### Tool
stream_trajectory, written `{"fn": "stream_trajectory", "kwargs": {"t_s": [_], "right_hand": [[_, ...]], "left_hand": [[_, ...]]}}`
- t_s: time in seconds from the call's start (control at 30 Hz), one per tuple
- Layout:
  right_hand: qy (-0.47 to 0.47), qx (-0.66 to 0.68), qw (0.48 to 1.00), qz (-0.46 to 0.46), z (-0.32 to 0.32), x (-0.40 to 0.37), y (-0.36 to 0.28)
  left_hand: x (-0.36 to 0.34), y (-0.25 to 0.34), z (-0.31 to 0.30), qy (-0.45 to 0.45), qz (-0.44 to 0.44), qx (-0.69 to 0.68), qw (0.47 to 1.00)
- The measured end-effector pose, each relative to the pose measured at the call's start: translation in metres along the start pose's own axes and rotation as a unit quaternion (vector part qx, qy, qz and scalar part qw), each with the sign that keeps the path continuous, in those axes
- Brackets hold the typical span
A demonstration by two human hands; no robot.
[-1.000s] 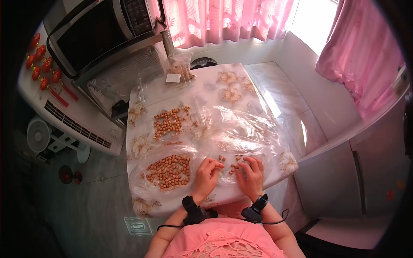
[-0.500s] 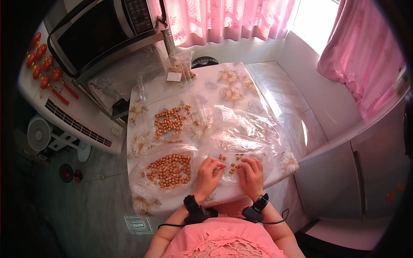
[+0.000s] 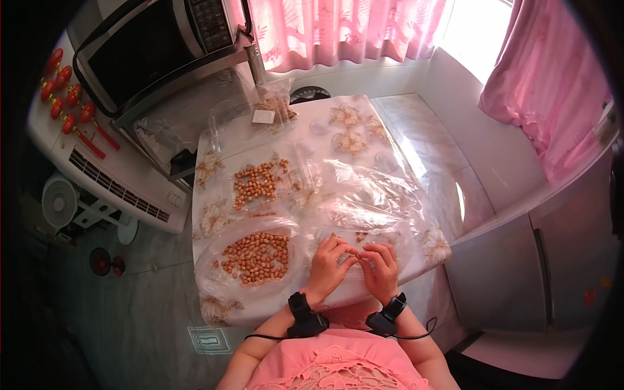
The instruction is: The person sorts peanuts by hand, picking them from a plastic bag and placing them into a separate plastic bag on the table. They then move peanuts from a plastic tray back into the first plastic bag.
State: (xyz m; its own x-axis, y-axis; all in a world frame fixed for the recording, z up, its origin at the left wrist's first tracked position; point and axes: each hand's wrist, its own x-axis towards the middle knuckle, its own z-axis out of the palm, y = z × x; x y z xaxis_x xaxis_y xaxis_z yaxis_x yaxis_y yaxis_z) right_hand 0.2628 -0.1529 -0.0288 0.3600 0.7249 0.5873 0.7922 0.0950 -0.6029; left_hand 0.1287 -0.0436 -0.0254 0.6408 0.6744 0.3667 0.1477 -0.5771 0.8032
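My left hand and my right hand meet fingertip to fingertip over the plastic at the table's near edge. Both hands are closed in a pinch, and a small brown peanut shows between their tips. Behind the fingers lie a few loose peanuts, partly hidden by my hands. To the left of my left hand, a clear plastic bag lies spread with a large heap of brown peanuts on it. Further back sits a second heap of peanuts, also on clear plastic.
A flowered cloth covers the table. Crumpled clear plastic spreads over its right side. A filled bag with a white label stands at the back left. A microwave sits on a rack beyond the left edge; a grey cabinet stands to the right.
My left hand has moved right, bringing its fingertips against those of my right hand. The loose peanuts between the hands are now mostly covered. The heaps have not moved.
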Motion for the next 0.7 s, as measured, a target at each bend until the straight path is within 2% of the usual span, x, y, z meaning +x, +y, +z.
{"fn": "stream_trajectory", "kwargs": {"t_s": [0.27, 0.57, 0.7], "right_hand": [[0.012, -0.003, 1.0, -0.01, 0.0005, 0.0003, 0.0], [0.006, -0.004, 1.0, -0.005, 0.0002, -0.0001, 0.0001], [0.004, -0.003, 1.0, -0.005, 0.0001, 0.0005, -0.0005]], "left_hand": [[-0.0012, -0.0026, -0.0003, -0.021, -0.047, -0.033, 0.998], [-0.0021, -0.0068, -0.0012, -0.031, -0.024, -0.019, 0.999], [-0.0026, -0.0073, -0.0028, -0.053, -0.049, -0.024, 0.997]]}}
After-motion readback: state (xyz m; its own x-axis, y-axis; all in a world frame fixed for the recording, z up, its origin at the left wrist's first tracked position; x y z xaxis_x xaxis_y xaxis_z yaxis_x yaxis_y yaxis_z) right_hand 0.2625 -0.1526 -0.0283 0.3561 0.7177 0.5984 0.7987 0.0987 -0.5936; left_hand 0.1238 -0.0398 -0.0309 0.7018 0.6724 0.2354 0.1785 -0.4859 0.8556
